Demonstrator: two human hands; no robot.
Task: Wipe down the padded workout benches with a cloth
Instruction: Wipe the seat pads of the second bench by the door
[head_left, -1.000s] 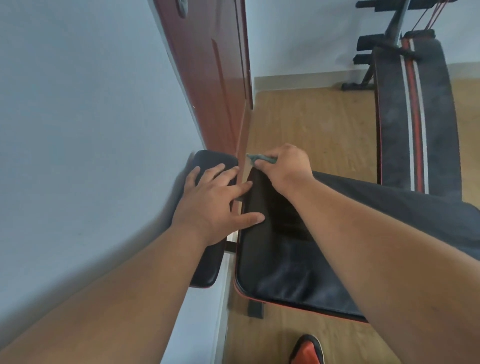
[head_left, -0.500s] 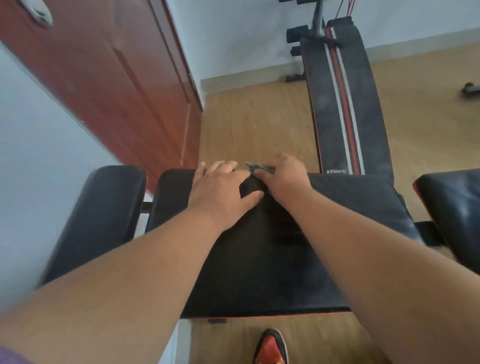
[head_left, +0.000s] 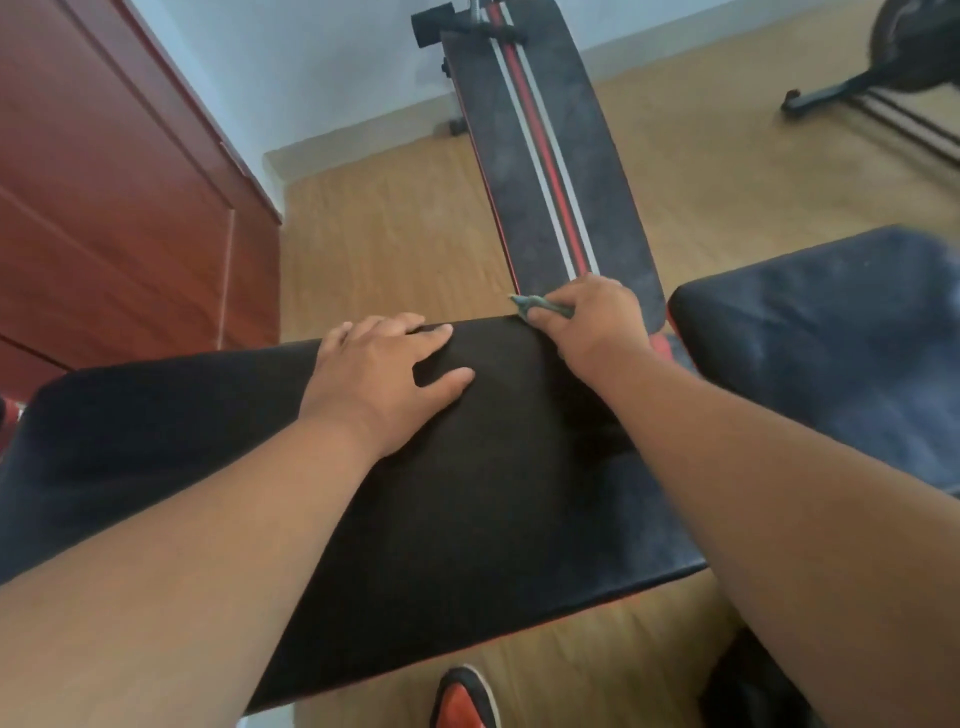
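My left hand (head_left: 382, 371) lay flat, fingers spread, on the black bench pad (head_left: 467, 493). My right hand (head_left: 592, 319) gripped the bunched cloth (head_left: 540, 306) at its far edge.

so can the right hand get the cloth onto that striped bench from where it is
Probably yes: the right hand holding the cloth is already at the striped bench's near end, with nothing between them.
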